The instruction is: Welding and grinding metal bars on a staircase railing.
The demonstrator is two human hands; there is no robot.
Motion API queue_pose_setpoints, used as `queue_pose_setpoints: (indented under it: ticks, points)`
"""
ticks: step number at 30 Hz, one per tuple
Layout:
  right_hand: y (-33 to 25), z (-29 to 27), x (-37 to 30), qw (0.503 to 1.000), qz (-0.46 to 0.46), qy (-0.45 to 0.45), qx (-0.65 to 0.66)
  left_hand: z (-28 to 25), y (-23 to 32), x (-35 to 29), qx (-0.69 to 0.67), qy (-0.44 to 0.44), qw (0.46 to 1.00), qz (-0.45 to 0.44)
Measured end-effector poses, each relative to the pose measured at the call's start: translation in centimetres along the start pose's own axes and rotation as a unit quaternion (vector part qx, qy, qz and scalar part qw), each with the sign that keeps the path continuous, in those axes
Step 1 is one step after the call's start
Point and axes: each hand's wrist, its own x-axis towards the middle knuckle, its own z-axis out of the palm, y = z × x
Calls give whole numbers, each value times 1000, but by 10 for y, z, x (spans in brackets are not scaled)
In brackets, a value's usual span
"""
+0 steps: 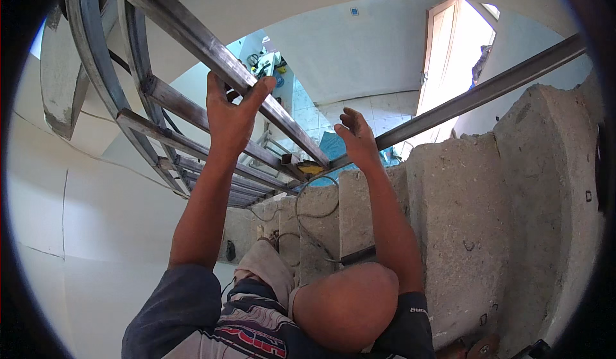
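My left hand (232, 114) is closed around a grey square metal tube (192, 35), thumb on one side and fingers partly hidden behind it. This tube slopes down to meet a long metal rail (481, 93) that runs along the stair edge. My right hand (358, 139) is beside the rail, fingers loosely bent and apart, with nothing visible in it. Whether it touches the rail I cannot tell. Near the joint lies a small yellow object (310, 168), partly hidden by the tube. Left of my left hand, several parallel bars (176, 137) join curved metal tubes (96, 57).
Rough concrete steps (459, 198) climb to the right under me. A dark cable (298, 214) loops over them. Below are a tiled floor (385, 109), an open door (439, 51) and a ladder (279, 144). A reddish-brown disc (484, 347) shows at the bottom right.
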Motion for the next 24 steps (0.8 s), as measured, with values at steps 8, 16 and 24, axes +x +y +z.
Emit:
queue_pose_setpoints:
  ticks: [8, 16, 24]
  points:
    - [-6, 1, 0, 1000, 1, -7, 5, -3, -3, 4, 29, 3, 1000, 0]
    - [1, 3, 3, 999, -3, 25, 47, -1, -3, 0, 63, 40, 997, 30]
    - [4, -1, 3, 997, -4, 22, 70, 1, 3, -1, 34, 14, 999, 4]
